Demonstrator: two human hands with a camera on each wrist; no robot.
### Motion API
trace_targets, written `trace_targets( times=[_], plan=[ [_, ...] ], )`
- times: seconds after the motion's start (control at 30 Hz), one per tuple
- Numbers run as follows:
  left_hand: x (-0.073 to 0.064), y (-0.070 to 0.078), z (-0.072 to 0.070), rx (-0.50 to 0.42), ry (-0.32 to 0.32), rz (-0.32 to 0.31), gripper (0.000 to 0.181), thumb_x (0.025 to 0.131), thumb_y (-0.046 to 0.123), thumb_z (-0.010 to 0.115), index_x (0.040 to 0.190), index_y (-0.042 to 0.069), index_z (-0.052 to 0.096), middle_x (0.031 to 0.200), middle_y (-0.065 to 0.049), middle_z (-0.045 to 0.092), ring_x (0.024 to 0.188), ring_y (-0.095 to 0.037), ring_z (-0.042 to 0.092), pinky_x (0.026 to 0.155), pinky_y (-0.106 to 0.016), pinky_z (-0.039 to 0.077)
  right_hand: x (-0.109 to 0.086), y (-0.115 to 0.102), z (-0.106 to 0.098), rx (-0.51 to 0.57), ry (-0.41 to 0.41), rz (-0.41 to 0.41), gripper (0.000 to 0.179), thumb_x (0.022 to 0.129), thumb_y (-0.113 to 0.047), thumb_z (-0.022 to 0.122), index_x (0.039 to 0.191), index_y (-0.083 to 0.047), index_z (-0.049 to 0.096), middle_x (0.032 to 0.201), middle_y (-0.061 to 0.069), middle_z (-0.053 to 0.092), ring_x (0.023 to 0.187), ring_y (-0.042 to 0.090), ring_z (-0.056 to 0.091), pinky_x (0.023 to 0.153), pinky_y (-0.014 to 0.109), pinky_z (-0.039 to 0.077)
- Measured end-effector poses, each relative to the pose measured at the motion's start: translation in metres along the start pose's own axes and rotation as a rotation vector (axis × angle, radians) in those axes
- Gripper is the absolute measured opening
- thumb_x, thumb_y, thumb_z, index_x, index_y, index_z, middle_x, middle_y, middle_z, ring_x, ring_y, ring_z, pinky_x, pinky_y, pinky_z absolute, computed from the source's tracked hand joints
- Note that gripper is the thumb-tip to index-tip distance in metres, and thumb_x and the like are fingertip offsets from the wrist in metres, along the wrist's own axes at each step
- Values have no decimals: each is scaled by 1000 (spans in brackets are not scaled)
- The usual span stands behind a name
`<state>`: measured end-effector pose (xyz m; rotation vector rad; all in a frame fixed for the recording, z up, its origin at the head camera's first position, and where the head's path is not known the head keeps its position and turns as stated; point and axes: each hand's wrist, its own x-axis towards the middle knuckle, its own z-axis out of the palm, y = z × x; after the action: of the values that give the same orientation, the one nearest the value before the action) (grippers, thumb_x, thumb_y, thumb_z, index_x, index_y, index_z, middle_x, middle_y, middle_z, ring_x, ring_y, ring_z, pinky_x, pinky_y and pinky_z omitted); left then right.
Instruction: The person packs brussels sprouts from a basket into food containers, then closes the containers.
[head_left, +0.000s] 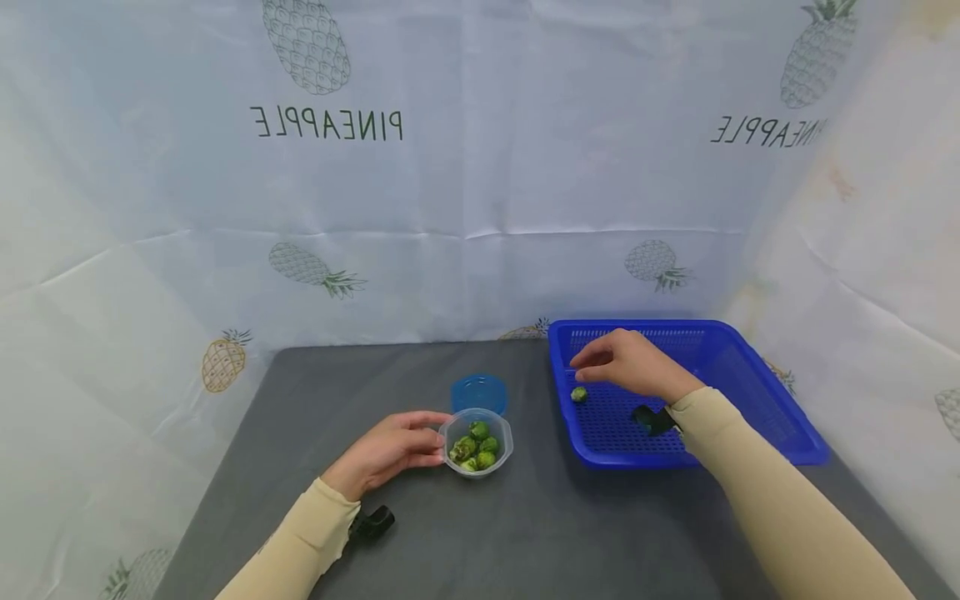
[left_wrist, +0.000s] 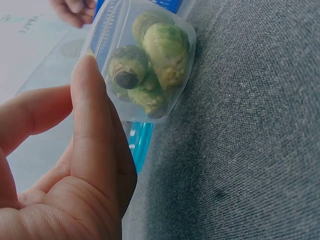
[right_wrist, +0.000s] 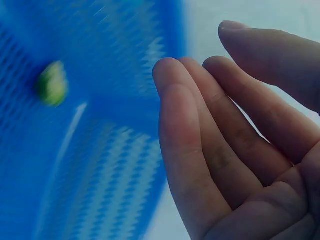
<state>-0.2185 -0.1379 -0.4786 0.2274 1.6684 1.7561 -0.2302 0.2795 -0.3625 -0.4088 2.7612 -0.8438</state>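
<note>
In the head view my left hand point(head_left: 401, 450) is at the near-left side of a small clear plastic container point(head_left: 507, 454), its fingertips touching the rim. The left wrist view shows those fingers point(left_wrist: 90, 125) nearly straight against the container's edge. Several Brussels sprouts point(head_left: 486, 459) lie inside the container. My right hand point(head_left: 626, 362) hovers over a blue plastic basket point(head_left: 600, 460) with nothing between its fingers and thumb. Just below its fingertips, one Brussels sprout point(head_left: 579, 394) lies on the basket floor; it looks blurred in the right wrist view.
A blue lid point(head_left: 480, 388) lies on the grey table point(head_left: 375, 375) right behind the container. The basket stands at the table's right side, its walls raised around the sprout. A white cloth point(head_left: 465, 183) printed with pineapples hangs behind and at both sides.
</note>
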Motion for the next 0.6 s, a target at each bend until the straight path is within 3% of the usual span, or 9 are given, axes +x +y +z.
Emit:
trace_targets(
  times=[0.3, 0.6],
  plan=[
    [-1, 2, 3, -11, 1, -4, 60, 105, 12, 69, 160, -1, 49, 118, -14, 66, 97, -14, 74, 92, -29, 66, 24, 48, 5, -13, -83, 67, 32, 100, -23, 78, 125, -3, 79, 121, 12, 80, 111, 29, 75, 99, 54, 62],
    [0, 2, 1, -23, 7, -10, 59, 106, 11, 68, 160, 1, 49, 120, -14, 64, 99, -15, 73, 92, -29, 66, 44, 57, 18, -19, -138, 82, 36, 93, -19, 83, 122, 1, 80, 118, 14, 81, 105, 26, 77, 96, 49, 64]
  ],
)
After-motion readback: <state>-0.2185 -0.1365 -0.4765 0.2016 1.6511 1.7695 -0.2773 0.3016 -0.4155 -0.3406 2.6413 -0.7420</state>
